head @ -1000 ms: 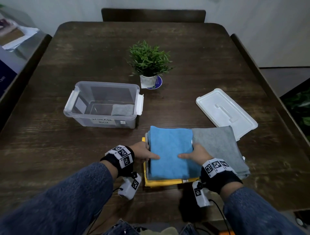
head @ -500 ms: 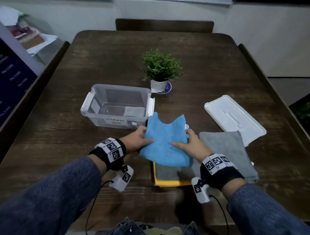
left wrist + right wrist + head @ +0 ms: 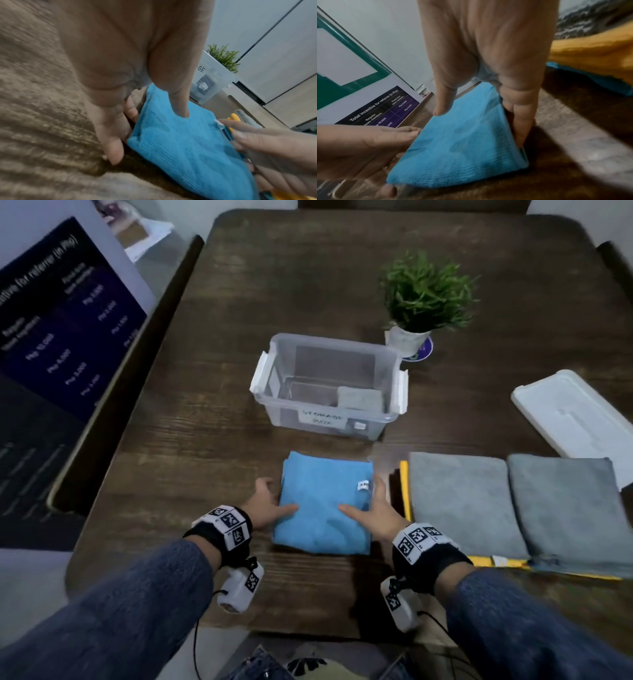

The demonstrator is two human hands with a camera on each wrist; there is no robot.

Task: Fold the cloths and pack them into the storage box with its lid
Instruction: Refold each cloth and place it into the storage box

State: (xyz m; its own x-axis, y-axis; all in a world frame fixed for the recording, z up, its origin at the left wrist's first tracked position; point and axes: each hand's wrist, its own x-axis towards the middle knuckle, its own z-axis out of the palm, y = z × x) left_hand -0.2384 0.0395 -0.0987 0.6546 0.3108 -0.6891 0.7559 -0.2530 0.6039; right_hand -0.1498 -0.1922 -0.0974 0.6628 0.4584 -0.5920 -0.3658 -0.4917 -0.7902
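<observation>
Blue cloth (image 3: 323,501): soft, matt, finely ribbed weave under my fingers (image 3: 180,108). Grey cloths (image 3: 513,501): plush, matt pile. Yellow cloth (image 3: 405,487): matt, fuzzy. Storage box (image 3: 329,386): clear, smooth plastic, paper label. Lid (image 3: 575,414): white, matt plastic. Table (image 3: 239,371): dark wood, rough visible grain.

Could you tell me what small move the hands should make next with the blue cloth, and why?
Probably fold the blue cloth once more: left hand and right hand pinch its side edges, and it looks larger than the folded grey cloth in the storage box.
</observation>
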